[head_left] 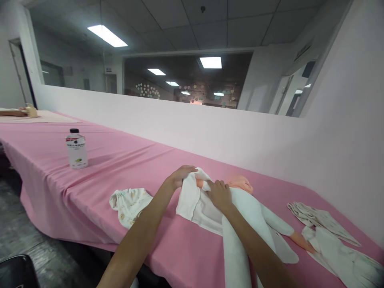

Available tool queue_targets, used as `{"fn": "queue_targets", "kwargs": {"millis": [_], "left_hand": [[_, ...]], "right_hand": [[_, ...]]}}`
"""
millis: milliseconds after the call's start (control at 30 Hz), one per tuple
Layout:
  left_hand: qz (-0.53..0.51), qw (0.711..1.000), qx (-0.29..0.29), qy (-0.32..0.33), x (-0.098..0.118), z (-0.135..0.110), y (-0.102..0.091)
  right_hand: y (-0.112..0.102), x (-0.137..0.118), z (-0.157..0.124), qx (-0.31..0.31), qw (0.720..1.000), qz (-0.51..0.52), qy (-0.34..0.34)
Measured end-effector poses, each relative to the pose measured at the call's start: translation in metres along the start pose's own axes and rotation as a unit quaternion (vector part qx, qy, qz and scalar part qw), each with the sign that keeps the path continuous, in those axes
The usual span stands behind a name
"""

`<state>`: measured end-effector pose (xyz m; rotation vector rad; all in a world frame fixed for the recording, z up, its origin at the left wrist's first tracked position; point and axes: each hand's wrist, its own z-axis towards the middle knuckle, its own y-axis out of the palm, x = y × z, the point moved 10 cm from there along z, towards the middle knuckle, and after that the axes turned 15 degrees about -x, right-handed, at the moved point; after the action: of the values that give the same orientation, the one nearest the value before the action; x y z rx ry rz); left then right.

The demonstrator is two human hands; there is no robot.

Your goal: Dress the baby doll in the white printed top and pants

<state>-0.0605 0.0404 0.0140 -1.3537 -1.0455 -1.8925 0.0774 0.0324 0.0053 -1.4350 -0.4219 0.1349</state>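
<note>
A baby doll with a pale cloth body lies on its back on a pink tablecloth, its head toward the wall. A white baby garment is spread under and beside it. My left hand is closed on the upper edge of that garment, left of the doll's small hand. My right hand is closed over the doll's arm near the wrist; its fingertips are partly hidden. The doll's other arm stretches out to the right.
A patterned baby cloth lies left of my forearm. Folded patterned clothes and a white garment lie at the right. A white bottle with a black cap stands on the pink tablecloth. A black chair is at lower left.
</note>
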Motion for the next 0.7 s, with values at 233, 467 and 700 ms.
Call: {"fn": "queue_targets", "kwargs": {"millis": [233, 467, 700], "left_hand": [[-0.004, 0.991, -0.135, -0.008, -0.014, 0.011, 0.064], [0.007, 0.982, -0.186, -0.015, -0.017, 0.006, 0.078], [0.253, 0.961, -0.093, -0.053, -0.012, -0.006, 0.048]], "right_hand": [[0.009, -0.018, 0.007, -0.056, 0.998, 0.008, -0.011], [-0.020, 0.035, 0.004, 0.040, 0.972, 0.225, 0.049], [-0.030, 0.050, 0.000, 0.109, 0.906, 0.407, -0.051]]}}
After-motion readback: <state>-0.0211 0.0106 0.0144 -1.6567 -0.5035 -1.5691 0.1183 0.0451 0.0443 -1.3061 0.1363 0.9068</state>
